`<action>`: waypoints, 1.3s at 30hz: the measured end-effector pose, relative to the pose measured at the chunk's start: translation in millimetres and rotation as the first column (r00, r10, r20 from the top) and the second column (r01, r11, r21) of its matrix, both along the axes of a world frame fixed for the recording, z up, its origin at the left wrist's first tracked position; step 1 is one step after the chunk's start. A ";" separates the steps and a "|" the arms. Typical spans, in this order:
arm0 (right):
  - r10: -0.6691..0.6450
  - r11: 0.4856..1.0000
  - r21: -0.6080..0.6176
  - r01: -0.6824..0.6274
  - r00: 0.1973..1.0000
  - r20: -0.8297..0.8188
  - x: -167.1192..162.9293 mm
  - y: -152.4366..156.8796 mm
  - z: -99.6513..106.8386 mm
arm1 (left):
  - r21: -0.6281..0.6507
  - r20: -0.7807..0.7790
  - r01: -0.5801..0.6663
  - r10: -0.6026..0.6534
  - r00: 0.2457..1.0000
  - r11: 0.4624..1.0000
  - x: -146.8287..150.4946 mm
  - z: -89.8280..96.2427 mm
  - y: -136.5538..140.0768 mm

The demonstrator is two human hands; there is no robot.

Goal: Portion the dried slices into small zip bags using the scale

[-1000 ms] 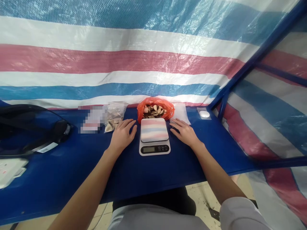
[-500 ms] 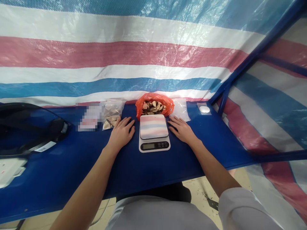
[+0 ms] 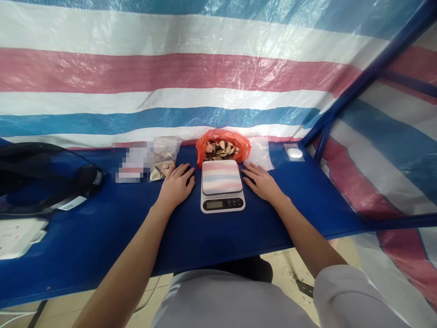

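Between my hands stands a white digital kitchen scale (image 3: 222, 182) with a shiny square top and a dark display strip. My left hand (image 3: 175, 184) lies flat on the table to its left, fingers spread, the fingertips by a clear zip bag (image 3: 163, 159) of pale dried pieces. On the scale's other side my right hand (image 3: 262, 181) rests flat, open, its fingers close to a flat clear plastic bag (image 3: 261, 152). Just behind the scale, an orange plastic bag (image 3: 201, 148) gapes open around dried slices (image 3: 221, 150), brown and cream in colour. Neither hand holds anything.
A blue table (image 3: 218, 241) carries everything. At far left are a black strapped item (image 3: 51, 168) and a white power strip (image 3: 20, 237). A blurred-out card (image 3: 133, 161) lies left of the zip bag. A white rounded object (image 3: 294, 153) sits in a small bag, right. Striped sheeting (image 3: 170, 73) hangs behind.
The whole view has shifted slightly, so things appear a little further right and higher. Both hands stay flat in the same places beside the scale.
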State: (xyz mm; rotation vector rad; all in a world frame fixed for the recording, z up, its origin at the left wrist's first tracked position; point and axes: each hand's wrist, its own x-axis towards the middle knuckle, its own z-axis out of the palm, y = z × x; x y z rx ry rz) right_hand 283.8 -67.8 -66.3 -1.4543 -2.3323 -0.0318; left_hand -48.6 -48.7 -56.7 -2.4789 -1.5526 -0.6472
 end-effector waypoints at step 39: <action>0.028 0.999 0.037 -0.025 0.996 -0.084 -3.3 11.7 1.6 | 0.053 0.269 -0.202 0.181 0.946 0.978 -25.7 13.6 23.4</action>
